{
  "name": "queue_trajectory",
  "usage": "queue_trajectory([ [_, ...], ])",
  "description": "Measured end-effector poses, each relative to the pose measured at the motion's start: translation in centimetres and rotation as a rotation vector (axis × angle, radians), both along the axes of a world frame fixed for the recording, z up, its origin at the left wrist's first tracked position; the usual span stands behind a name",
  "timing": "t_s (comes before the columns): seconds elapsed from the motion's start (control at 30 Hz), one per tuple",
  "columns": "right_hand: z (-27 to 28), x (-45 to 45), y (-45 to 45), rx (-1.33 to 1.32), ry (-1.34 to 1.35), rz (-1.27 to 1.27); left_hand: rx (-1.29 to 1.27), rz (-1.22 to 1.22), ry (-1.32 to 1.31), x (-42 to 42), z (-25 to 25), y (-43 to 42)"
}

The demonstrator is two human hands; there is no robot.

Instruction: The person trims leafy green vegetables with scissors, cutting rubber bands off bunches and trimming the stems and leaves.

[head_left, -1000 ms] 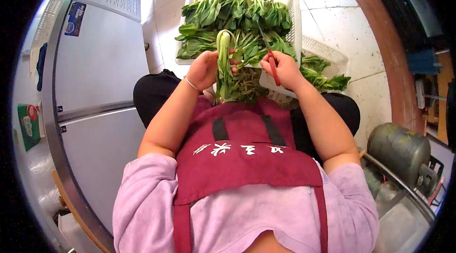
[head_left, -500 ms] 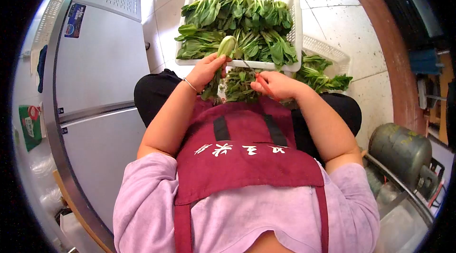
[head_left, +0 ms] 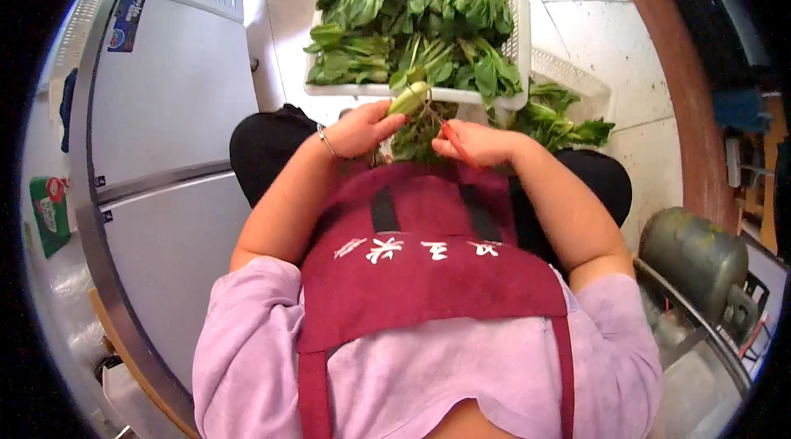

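My left hand (head_left: 362, 130) is closed around a leafy green vegetable (head_left: 409, 98), its pale stem end pointing up and to the right. In my right hand (head_left: 478, 144) are red-handled scissors (head_left: 458, 147), their blades reaching up toward that stem end. Whether the blades touch it is too small to tell. Below and between my hands lies a pile of loose greens (head_left: 416, 140). Just beyond them, a white plastic basket (head_left: 517, 35) holds rows of leafy greens (head_left: 412, 6).
A second white basket (head_left: 587, 89) with more greens stands to the right. On the left is a fridge (head_left: 173, 84). A grey gas cylinder (head_left: 692, 262) lies at the lower right, near a metal rail. My dark-clad knees flank the pile.
The vegetable in my left hand has turned from upright to tilted, stem end to the right. My right hand has come down and left with the scissors, whose blades are now near the stem.
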State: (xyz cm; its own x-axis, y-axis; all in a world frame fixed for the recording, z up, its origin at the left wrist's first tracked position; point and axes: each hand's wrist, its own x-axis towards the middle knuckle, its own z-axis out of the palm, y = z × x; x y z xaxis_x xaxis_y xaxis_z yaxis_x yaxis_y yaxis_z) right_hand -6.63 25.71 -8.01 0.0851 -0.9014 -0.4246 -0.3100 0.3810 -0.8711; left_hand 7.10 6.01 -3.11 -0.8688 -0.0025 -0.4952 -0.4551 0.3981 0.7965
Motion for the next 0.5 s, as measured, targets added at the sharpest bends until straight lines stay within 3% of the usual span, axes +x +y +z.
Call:
queue_trajectory([
  [0.07,0.1,0.7,0.1,-0.005,0.052,-0.119,-0.112,-0.094,-0.073,0.0,-1.6,-1.0],
  [0.23,-0.8,2.1,0.1,0.344,-0.249,-0.190,0.014,-0.136,-0.154,1.3,-2.9,-1.5],
  [0.33,-2.3,3.9,0.4,0.417,-0.358,-0.208,0.054,-0.125,-0.268,3.0,-5.1,-1.3],
  [0.5,-2.8,5.4,0.9,0.543,-0.304,-0.211,0.095,-0.114,-0.385,4.6,-6.8,-0.7],
])
